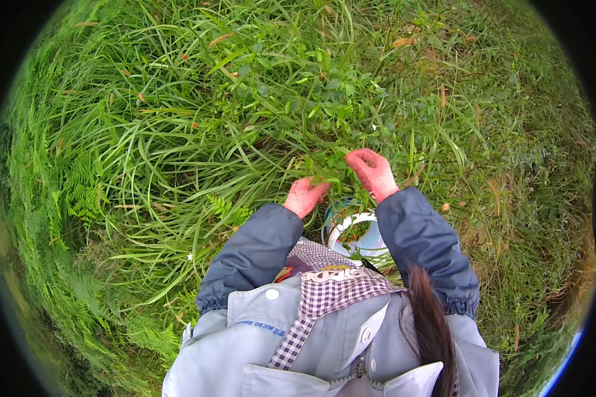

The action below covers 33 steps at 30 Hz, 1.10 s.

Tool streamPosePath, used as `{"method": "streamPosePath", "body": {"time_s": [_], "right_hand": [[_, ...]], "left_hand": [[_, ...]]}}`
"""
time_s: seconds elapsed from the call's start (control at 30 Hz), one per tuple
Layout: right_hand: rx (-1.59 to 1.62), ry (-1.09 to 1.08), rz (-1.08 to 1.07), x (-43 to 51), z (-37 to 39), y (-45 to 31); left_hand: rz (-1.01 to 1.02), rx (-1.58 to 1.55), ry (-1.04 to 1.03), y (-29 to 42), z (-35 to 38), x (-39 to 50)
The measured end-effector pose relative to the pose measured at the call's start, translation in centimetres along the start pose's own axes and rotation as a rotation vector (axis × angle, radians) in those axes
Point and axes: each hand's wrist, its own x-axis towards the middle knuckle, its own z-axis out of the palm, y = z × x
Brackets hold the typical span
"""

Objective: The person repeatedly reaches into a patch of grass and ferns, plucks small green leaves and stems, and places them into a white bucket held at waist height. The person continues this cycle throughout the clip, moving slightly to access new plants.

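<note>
My left hand is at a leafy green stem, fingers bent around something green at its fingertips. My right hand is just above and to the right, its thumb and forefinger pinched together beside the leaves; whether anything is between them is too small to tell. Around both hands spreads a chili pepper plant with slim green pods and a few red ones. Below my hands stands a white bucket, partly hidden by my right sleeve. Red and green chili peppers lie inside it.
Long grass grows thickly on the left, with fern fronds among it. Lower, partly brown grass covers the ground on the right. A checked apron hangs close to the bucket, and long blades lean against its side.
</note>
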Motion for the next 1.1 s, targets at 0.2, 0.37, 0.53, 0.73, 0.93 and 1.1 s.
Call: {"method": "streamPosePath", "body": {"time_s": [0.2, 0.37, 0.53, 0.73, 0.93, 1.1], "right_hand": [[-0.812, 0.166, -0.308, -3.7, 1.4, 4.0], [-0.898, 0.156, -0.311, -2.7, 0.9, 4.8], [-0.875, -0.026, -0.307, -2.1, 0.3, 4.9], [-0.783, -0.076, -0.204, -1.9, 0.5, 5.4], [-0.49, -0.287, 0.142, -1.3, 0.1, 3.9], [0.315, -0.677, 0.273, -2.7, -1.8, 2.4]], "left_hand": [[-0.022, 0.064, 0.039, -1.2, 0.2, 0.5], [0.371, 0.64, 0.214, -1.1, 0.3, -0.1], [0.675, 0.729, 0.36, 0.6, -0.2, -0.1], [0.537, 0.54, 0.281, 0.0, -0.1, -0.2], [0.253, 0.009, 0.233, -0.3, 0.5, -0.2], [-0.077, -0.611, 0.296, -0.1, 0.0, 0.0]]}}
